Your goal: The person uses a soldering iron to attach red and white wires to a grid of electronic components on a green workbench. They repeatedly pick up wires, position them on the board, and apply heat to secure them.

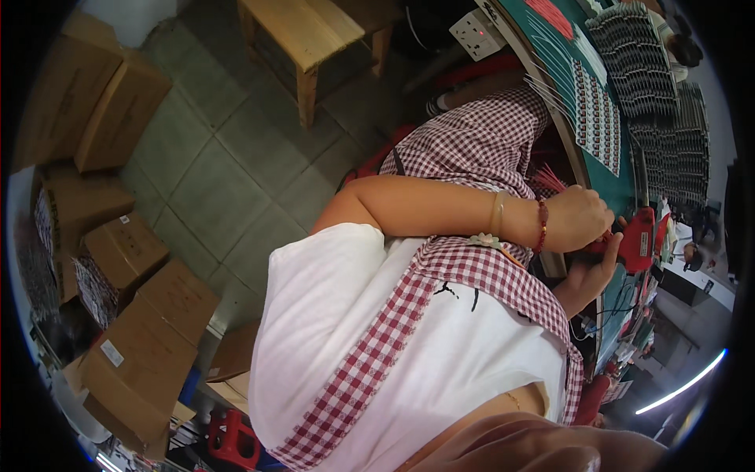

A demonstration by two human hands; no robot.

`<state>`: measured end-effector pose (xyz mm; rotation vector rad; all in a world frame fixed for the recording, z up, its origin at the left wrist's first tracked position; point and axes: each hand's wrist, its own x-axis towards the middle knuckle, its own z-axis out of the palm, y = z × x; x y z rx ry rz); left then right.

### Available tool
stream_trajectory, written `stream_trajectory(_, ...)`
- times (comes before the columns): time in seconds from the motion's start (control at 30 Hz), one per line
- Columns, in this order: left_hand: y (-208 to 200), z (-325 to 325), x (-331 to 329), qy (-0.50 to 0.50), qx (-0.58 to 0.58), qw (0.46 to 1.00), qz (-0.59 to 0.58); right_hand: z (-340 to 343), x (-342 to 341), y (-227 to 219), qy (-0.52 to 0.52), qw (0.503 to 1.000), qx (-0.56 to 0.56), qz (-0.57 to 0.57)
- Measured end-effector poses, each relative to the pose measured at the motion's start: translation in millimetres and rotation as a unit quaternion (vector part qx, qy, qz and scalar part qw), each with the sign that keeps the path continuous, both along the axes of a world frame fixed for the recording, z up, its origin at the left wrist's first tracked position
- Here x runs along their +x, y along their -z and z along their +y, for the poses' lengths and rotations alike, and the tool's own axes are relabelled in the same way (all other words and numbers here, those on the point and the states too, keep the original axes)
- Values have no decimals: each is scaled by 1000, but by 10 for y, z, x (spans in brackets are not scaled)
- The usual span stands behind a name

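Head view: one red tool (pixel 641 242) stands at the green table (pixel 627 153), beside the curled left hand (pixel 578 219) and partly hidden right hand (pixel 586 282) (whether either clamps anything, I cannot tell). Outward: one patterned sheet (pixel 596 110), two dark stacks (pixel 633 55).

The wearer is dressed in a loose, short-sleeved white top (pixel 318 315), marked at the chest by thin dark lines (pixel 475 300), and a burgundy-and-white gingham apron (pixel 503 275) with a broad shoulder strap (pixel 346 383); similarly checked cloth (pixel 472 138) covers the lap. A pale, flower-shaped ornament (pixel 484 240) sits against the apron. Next to the left hand (pixel 570 219), the wrist bears a dark red beaded bracelet (pixel 543 224) and, farther up, a narrow pale bangle (pixel 498 211); a fine necklace (pixel 513 401) shows at the neckline.
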<state>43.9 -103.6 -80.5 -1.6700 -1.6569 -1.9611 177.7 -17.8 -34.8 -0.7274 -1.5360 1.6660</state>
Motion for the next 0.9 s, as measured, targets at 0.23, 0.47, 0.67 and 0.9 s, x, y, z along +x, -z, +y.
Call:
stream_trajectory(0.23,-15,6,55,59,-37,998,-5,7,93,13,-61,997,-39,22)
stream_trajectory(0.47,-60,18,76,77,-60,995,17,65,209,-11,-72,994,-76,15)
stream_trajectory(0.67,-90,21,41,69,-88,994,-10,17,113,-59,-30,998,14,-48)
stream_trajectory(0.9,-182,62,-94,100,-119,988,-21,-217,-139,-179,51,980,139,-131)
